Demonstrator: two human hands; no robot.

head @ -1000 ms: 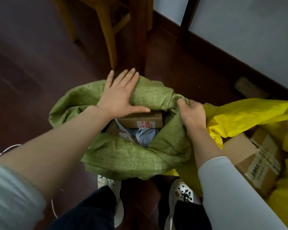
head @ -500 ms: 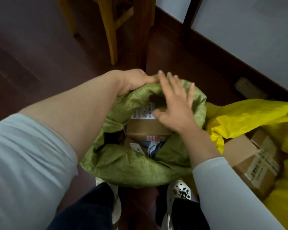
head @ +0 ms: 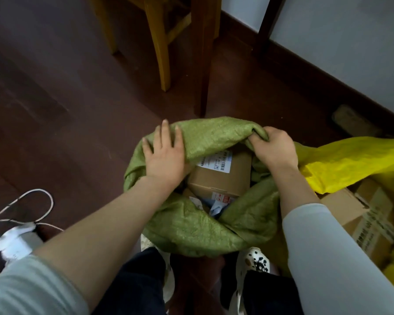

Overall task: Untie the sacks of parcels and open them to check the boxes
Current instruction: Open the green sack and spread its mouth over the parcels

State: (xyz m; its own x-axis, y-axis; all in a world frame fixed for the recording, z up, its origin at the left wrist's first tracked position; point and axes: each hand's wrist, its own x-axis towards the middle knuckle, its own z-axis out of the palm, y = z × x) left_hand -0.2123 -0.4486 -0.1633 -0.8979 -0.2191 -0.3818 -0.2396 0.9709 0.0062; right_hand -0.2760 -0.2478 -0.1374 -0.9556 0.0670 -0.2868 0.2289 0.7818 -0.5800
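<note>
A green woven sack (head: 198, 226) stands open on the floor between my feet. Inside it lies a brown cardboard box (head: 223, 178) with a white shipping label, and below it a pale blue parcel shows. My left hand (head: 164, 155) lies flat with spread fingers on the sack's left rim. My right hand (head: 273, 148) is shut on the far right rim, pinching the fabric. To the right, a yellow sack (head: 341, 164) lies open with a cardboard box (head: 359, 219) inside.
Yellow wooden chair legs (head: 162, 48) and a dark table leg (head: 205, 55) stand just beyond the sack. The wall and dark skirting (head: 305, 71) run along the right. A white cord with a tag (head: 16, 237) lies on the floor at the left.
My left hand moved from the far rim to the sack's left side. My right hand left the box top and gripped the right rim. The mouth is spread wider and the box shows more.
</note>
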